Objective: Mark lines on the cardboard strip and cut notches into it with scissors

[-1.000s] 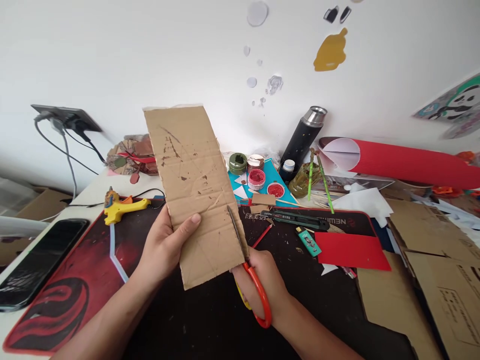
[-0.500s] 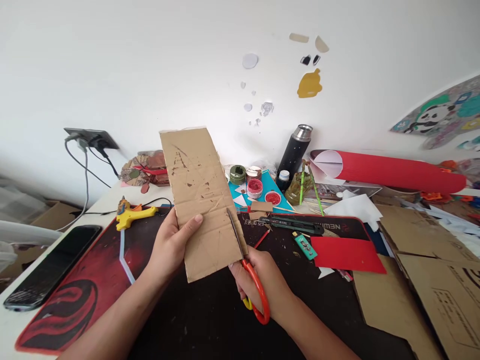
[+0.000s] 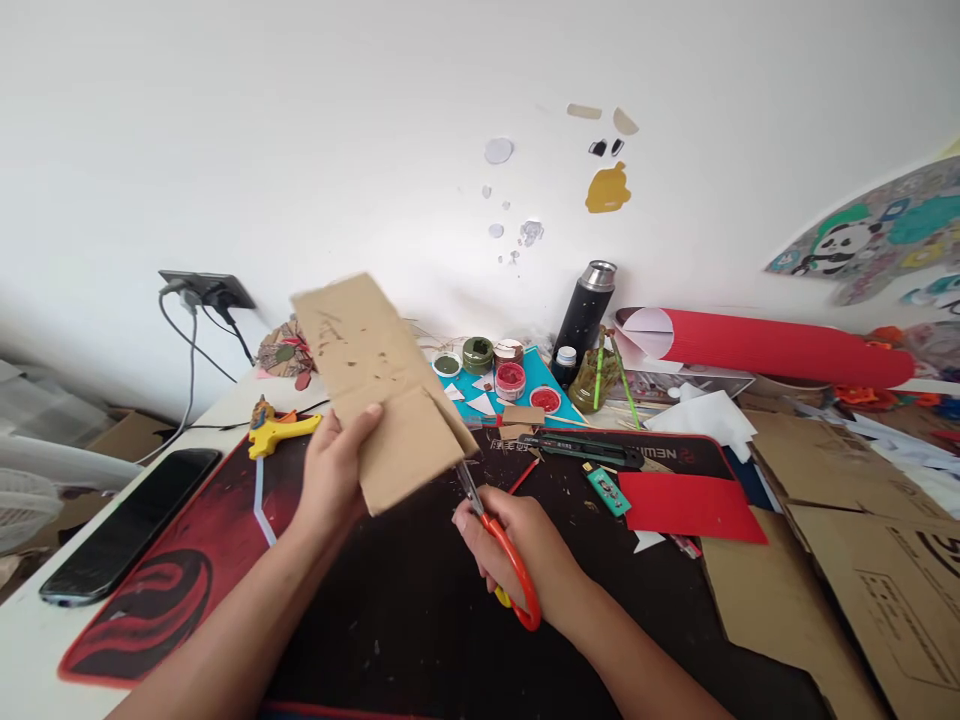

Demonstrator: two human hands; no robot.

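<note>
My left hand (image 3: 339, 462) grips a tall brown piece of cardboard (image 3: 382, 375) by its left edge, thumb across the front. Scuff marks show on its upper face, and a slit runs up from the lower right edge, with a narrow strip standing apart. In my right hand (image 3: 517, 545) is a pair of scissors (image 3: 511, 560) with red and yellow handles. The blade tips are close to the cardboard's lower right corner, at the slit's mouth; whether they touch it I cannot tell. Both hands are above the dark mat (image 3: 420, 640).
A yellow glue gun (image 3: 281, 435) and a black phone (image 3: 135, 525) are at left. Behind are paint jars (image 3: 478, 355), a black flask (image 3: 585, 310) and a green utility knife (image 3: 581, 450). Red paper (image 3: 690, 507) and cardboard sheets (image 3: 877, 590) lie at right.
The scissors have come down out of the cut in the cardboard. My left hand has shifted the cardboard leftward and tilted it. The view has moved slightly.
</note>
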